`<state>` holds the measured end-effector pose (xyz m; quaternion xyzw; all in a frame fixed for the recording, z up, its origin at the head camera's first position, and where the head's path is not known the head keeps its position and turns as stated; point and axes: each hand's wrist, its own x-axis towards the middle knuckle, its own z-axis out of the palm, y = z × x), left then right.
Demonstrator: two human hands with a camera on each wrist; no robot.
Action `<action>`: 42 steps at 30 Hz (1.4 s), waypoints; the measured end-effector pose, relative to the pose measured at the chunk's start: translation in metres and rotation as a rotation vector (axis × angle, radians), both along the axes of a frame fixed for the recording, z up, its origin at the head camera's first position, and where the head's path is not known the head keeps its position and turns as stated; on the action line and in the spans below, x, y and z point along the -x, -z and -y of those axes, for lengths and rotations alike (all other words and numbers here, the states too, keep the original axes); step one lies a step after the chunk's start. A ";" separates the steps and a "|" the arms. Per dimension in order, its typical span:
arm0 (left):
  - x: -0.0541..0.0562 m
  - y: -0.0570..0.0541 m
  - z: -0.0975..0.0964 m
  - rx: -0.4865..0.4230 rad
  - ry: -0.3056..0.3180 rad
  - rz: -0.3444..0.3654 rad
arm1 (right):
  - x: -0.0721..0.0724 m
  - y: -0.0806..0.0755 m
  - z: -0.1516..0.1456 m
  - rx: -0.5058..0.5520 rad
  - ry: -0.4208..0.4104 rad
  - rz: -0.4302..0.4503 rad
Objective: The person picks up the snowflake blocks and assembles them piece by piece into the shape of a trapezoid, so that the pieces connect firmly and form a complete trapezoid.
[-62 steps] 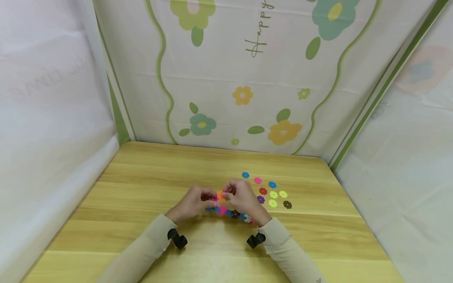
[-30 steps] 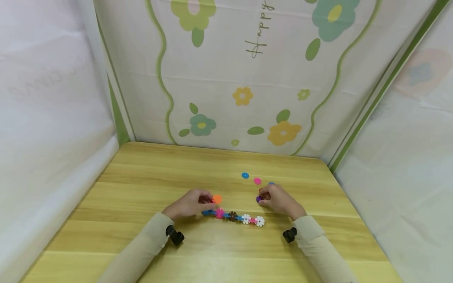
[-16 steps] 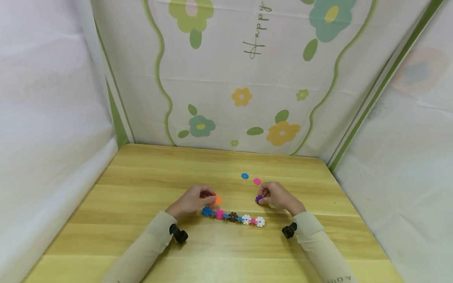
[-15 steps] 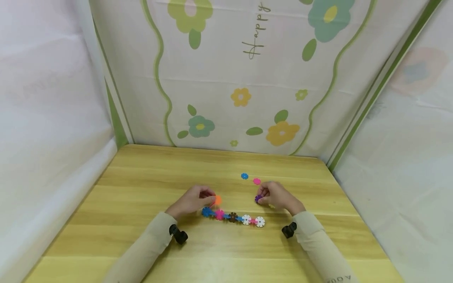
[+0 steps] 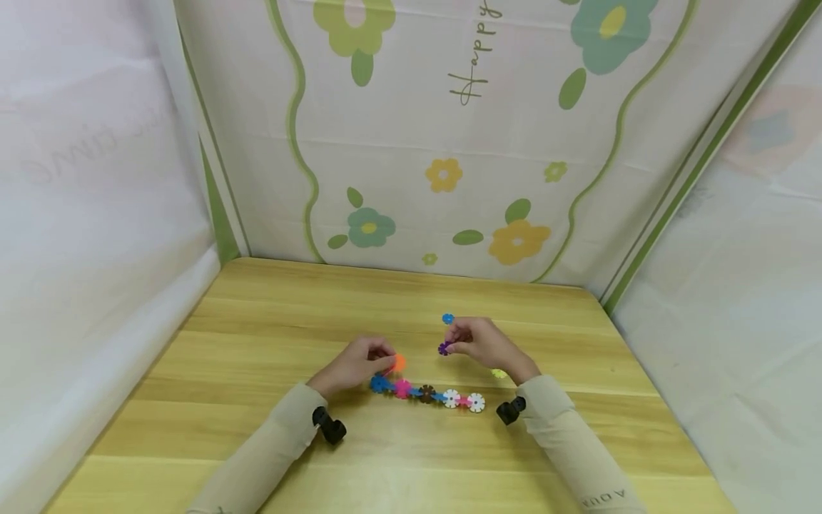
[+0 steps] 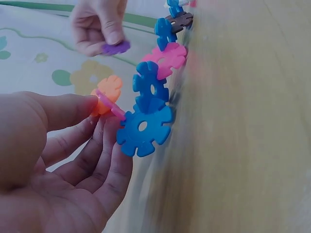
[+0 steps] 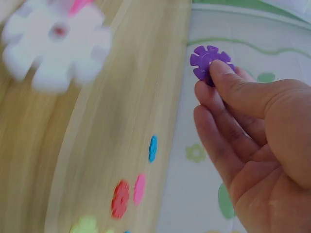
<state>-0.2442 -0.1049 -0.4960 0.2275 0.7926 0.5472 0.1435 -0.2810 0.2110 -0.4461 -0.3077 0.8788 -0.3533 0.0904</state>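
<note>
Left hand (image 5: 354, 364) pinches the chain (image 5: 427, 393), likely steadying it, right hand (image 5: 486, 344) pinching a purple disc (image 7: 203, 59) nearer the tabletop's (image 5: 289, 307) right edge!

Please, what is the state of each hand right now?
Left hand: closed, pinching the chain at its orange piece.
Right hand: closed, pinching the purple piece.

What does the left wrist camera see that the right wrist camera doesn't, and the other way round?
Only the left wrist view shows the left hand, the orange piece and the brown piece.

Only the right wrist view shows the red piece and the yellow-green piece.

Both show the right hand pinching the purple piece, and the wooden table.
</note>
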 end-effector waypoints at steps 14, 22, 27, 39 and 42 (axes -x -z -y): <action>0.001 0.004 -0.004 -0.021 0.024 -0.025 | 0.000 0.001 0.051 -0.018 -0.209 -0.172; -0.001 0.004 -0.005 -0.020 0.015 -0.032 | -0.005 0.001 0.060 -0.074 -0.230 -0.259; -0.003 0.002 -0.005 -0.017 0.002 -0.033 | -0.005 0.002 0.060 -0.087 -0.247 -0.330; -0.013 -0.003 -0.012 -0.006 -0.129 -0.061 | -0.013 0.002 0.070 -0.049 -0.296 -0.525; -0.016 -0.006 -0.016 0.011 -0.202 -0.076 | -0.015 0.001 0.074 -0.030 -0.327 -0.616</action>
